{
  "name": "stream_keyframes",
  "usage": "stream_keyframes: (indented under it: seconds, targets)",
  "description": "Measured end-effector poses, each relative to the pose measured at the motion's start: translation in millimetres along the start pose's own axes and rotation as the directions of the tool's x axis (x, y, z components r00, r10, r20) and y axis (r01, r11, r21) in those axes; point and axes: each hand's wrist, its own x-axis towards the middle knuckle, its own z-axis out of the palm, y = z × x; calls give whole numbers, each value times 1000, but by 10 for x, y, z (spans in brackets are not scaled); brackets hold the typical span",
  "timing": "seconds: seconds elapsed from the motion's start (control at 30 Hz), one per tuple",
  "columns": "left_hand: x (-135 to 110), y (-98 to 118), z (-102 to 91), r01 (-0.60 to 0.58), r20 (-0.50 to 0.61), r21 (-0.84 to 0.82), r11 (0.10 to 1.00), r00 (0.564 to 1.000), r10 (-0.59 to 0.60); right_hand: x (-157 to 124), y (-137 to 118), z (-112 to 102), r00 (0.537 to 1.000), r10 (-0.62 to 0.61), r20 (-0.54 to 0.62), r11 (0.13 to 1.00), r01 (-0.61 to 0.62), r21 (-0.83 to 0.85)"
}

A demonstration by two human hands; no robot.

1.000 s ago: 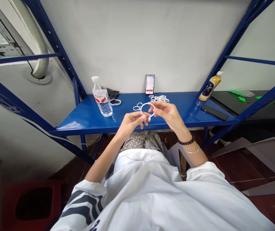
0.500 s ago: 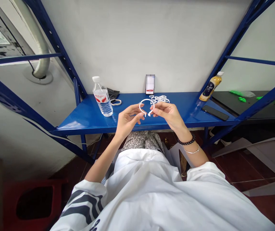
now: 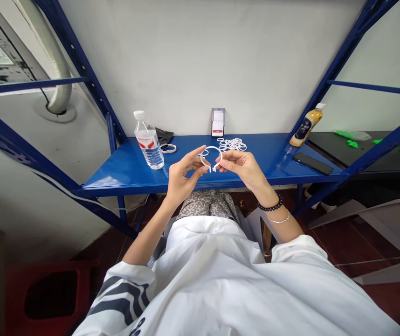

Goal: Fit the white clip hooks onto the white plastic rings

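A white plastic ring (image 3: 210,150) with a gap at its lower side is held up over the front of the blue shelf (image 3: 123,170). My left hand (image 3: 182,176) pinches its left end between thumb and fingers. My right hand (image 3: 242,167) pinches its right end. The two ends nearly meet. Behind them, a heap of several similar white rings (image 3: 233,143) lies near the wall.
A water bottle (image 3: 147,141) stands at the left, with a black object (image 3: 163,136) and a loose ring (image 3: 168,149) beside it. A small red-and-white card (image 3: 217,124) leans on the wall. A yellow bottle (image 3: 305,125) and a black phone (image 3: 312,163) are at the right.
The ring has turned in my hands so that its gap faces down, and both hands rose slightly. My left thumb and fingers have shifted onto the ring's left end.
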Motion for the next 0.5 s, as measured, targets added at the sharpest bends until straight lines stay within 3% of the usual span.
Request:
stream_keyframes:
  seconds: [0.5]
  targets:
    - [-18,-5,7,-45,-15,10,999,999,45,-22,-2,16,1000,-9,15,1000,9,0]
